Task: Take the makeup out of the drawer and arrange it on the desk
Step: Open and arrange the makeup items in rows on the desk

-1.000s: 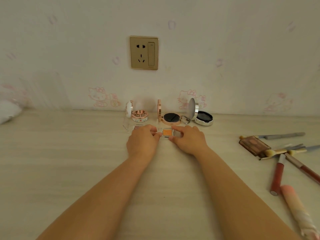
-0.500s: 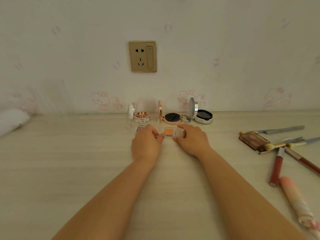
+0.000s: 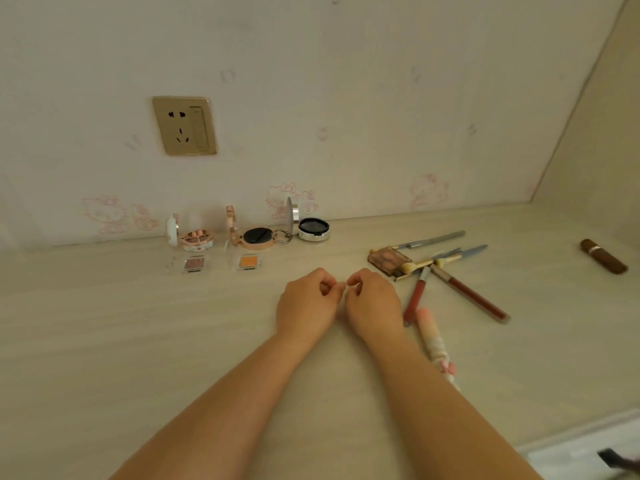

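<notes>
Both hands are over mid tabletop (image 3: 104, 341), holding nothing. Left hand (image 3: 304, 306) and right hand (image 3: 372, 303) sit side by side, fingers (image 3: 327, 284) loosely curled inward, thumb tips near forefingers but nothing pinched between them. Arranged row at the back by the wall: white compact (image 3: 188, 235) open with lid upright, rose-gold compact (image 3: 254, 235) open with a ring at its right edge, silver compact (image 3: 310, 226) open, lid upright. Just in front of those, two small clear square pans lying flat: pink pan (image 3: 194, 264) and orange pan (image 3: 248, 262), each lined up under a compact. Unsorted pile to the right: brown eyeshadow palette (image 3: 388, 259) with brushes (image 3: 436, 261) and a grey pencil (image 3: 433, 240) lying across or beside it, two red lip gloss tubes (image 3: 415, 296) crossing near their caps, a pink patterned tube (image 3: 433, 341) touching the right forearm. A brown lipstick (image 3: 602, 256) lies well apart at far right. Drawer not clearly in view, so can't tell if anything is left in it. Judged step: between placements, the orange pan is set and the hands are free. Next move is likely the pile on the right: right hand is closest, the palette needs the brushes lifted off first or they'll drag along. The glosses are round and may roll, so lay them parallel. There's space in the row to the right of the silver compact.
</notes>
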A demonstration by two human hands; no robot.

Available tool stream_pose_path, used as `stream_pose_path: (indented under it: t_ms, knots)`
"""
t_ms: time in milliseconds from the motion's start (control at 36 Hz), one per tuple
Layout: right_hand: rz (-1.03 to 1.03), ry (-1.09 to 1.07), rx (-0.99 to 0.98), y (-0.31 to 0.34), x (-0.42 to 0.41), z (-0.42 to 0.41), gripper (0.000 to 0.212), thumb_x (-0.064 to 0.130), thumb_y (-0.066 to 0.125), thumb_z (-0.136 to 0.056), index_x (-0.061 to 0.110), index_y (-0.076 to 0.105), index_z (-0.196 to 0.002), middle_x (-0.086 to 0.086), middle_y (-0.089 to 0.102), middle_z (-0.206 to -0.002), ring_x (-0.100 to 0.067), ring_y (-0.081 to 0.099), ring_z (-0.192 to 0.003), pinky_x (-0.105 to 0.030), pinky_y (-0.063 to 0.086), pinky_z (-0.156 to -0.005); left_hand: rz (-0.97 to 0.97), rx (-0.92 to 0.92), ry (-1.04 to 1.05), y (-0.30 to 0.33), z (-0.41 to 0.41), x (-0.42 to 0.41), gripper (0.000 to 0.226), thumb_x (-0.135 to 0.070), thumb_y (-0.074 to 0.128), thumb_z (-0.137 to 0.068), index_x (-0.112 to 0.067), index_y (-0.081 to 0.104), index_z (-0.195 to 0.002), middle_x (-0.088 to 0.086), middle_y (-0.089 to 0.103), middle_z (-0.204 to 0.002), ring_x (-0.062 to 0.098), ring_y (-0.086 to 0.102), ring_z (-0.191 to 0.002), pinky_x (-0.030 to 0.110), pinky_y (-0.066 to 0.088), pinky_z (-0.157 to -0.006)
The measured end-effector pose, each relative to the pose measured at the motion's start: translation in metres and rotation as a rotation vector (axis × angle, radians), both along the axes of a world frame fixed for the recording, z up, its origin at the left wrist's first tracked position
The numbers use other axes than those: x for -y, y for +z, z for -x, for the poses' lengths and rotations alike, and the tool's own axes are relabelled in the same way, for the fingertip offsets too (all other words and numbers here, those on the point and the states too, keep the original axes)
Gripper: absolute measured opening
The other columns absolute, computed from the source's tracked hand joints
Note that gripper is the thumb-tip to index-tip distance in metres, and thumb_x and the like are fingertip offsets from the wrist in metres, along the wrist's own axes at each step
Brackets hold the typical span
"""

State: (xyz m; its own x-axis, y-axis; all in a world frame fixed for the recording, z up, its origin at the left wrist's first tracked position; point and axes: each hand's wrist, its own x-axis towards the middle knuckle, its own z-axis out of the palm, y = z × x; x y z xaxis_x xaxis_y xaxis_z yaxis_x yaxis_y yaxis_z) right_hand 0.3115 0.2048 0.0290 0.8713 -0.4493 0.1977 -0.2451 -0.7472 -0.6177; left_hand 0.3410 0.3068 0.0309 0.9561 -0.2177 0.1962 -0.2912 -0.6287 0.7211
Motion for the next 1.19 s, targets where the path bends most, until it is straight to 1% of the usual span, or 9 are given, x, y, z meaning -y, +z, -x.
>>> stream_pose_path:
  t_ms: [222,361,444,528,639,778,861,1028,1194]
  knots:
    - [0.185,0.018,-0.032,-0.003,0.041,0.008,0.026,0.015,0.043,-0.091,0.012,0.059,-0.112,-0.007,0.053,-0.124,-0.023,0.047,-0.116,-0.030,0.037,-0.094,0.020,0.018,-0.035,-0.004,-0.012,0.051,0.006,-0.028,0.061,-0.086,-0.024,0.064,-0.089,-0.009,0.067,-0.088,0.013,0.063,-0.088,0.027,0.047,-0.076]
    - [0.148,-0.019,-0.008,-0.005,0.064,0.007,0.026,0.013,0.043,-0.092,0.014,0.059,-0.113,-0.005,0.055,-0.118,-0.021,0.048,-0.113,-0.029,0.037,-0.094,-0.016,0.073,-0.057,-0.012,-0.026,0.075,0.027,-0.029,0.067,-0.081,-0.022,0.058,-0.105,-0.002,0.055,-0.111,0.014,0.058,-0.098,0.025,0.044,-0.079]
    - [0.120,-0.053,0.020,-0.007,0.067,0.004,0.025,0.012,0.043,-0.091,0.010,0.061,-0.109,-0.007,0.057,-0.116,-0.022,0.049,-0.112,-0.028,0.037,-0.092,-0.050,0.099,-0.054,-0.013,-0.033,0.086,0.040,-0.032,0.070,-0.077,-0.023,0.055,-0.112,0.001,0.049,-0.118,0.018,0.054,-0.107,0.030,0.045,-0.085]
    - [0.046,-0.092,0.044,-0.008,0.067,0.001,0.028,0.010,0.043,-0.090,0.009,0.057,-0.114,-0.007,0.056,-0.117,-0.022,0.049,-0.110,-0.028,0.038,-0.090,-0.058,0.083,-0.044,-0.012,-0.039,0.094,0.050,-0.039,0.071,-0.075,-0.023,0.054,-0.118,0.002,0.048,-0.121,0.019,0.050,-0.112,0.030,0.043,-0.090]
    - [0.019,-0.110,0.058,-0.008,0.068,0.000,0.030,0.005,0.042,-0.086,0.008,0.053,-0.114,-0.007,0.056,-0.114,-0.023,0.050,-0.107,-0.028,0.039,-0.089,-0.132,0.064,-0.039,-0.010,-0.042,0.101,0.065,-0.055,0.066,-0.071,-0.019,0.053,-0.123,0.004,0.049,-0.122,0.021,0.049,-0.115,0.033,0.042,-0.094]
    - [0.006,-0.113,0.051,-0.009,0.068,-0.001,0.028,0.006,0.042,-0.086,0.010,0.052,-0.111,-0.006,0.057,-0.111,-0.021,0.051,-0.102,-0.029,0.041,-0.084,-0.151,0.060,0.005,-0.009,-0.044,0.105,0.066,-0.060,0.066,-0.070,-0.020,0.056,-0.122,0.006,0.052,-0.118,0.023,0.049,-0.113,0.032,0.041,-0.094]
    - [-0.005,-0.104,0.054,-0.008,0.069,0.000,0.026,0.006,0.043,-0.086,0.010,0.053,-0.110,-0.006,0.057,-0.111,-0.021,0.051,-0.102,-0.028,0.040,-0.083,-0.135,0.050,0.008,-0.009,-0.041,0.103,0.064,-0.057,0.068,-0.070,-0.020,0.056,-0.122,0.005,0.053,-0.117,0.021,0.050,-0.112,0.029,0.040,-0.091]
    - [0.023,-0.049,0.028,-0.005,0.068,0.003,0.022,0.011,0.047,-0.088,0.011,0.063,-0.102,-0.007,0.060,-0.111,-0.023,0.053,-0.106,-0.030,0.040,-0.088,-0.127,0.044,0.007,-0.006,-0.027,0.072,0.052,-0.047,0.073,-0.068,-0.017,0.061,-0.108,0.004,0.056,-0.105,0.021,0.054,-0.101,0.029,0.043,-0.083]
    - [0.065,0.024,-0.075,0.003,0.053,0.010,0.019,0.021,0.049,-0.091,0.017,0.066,-0.100,-0.005,0.060,-0.107,-0.021,0.055,-0.097,-0.030,0.044,-0.080,-0.078,0.033,0.000,-0.007,-0.013,0.013,0.051,-0.041,0.077,-0.064,-0.021,0.062,-0.109,-0.002,0.056,-0.101,0.013,0.057,-0.096,0.025,0.047,-0.082]
